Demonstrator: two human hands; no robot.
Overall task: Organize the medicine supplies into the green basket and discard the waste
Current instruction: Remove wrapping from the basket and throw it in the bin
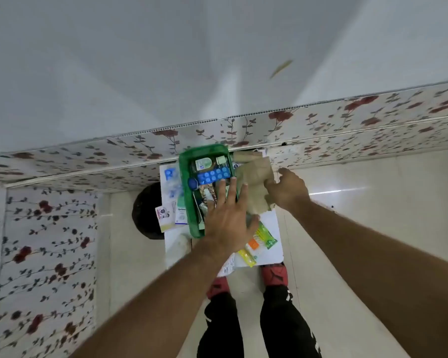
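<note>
Risk: right hand (286, 188) grip pinching brown paper bag (254, 182) drags it into green basket (189, 202) beside it; left hand (228, 220) splayed open, holding nothing steady.

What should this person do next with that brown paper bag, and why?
Probably lift the brown bag away to discard it. The right hand already grips it beside the green basket, it looks crumpled like waste, and the left hand lies spread over the basket, seemingly steadying it.
</note>
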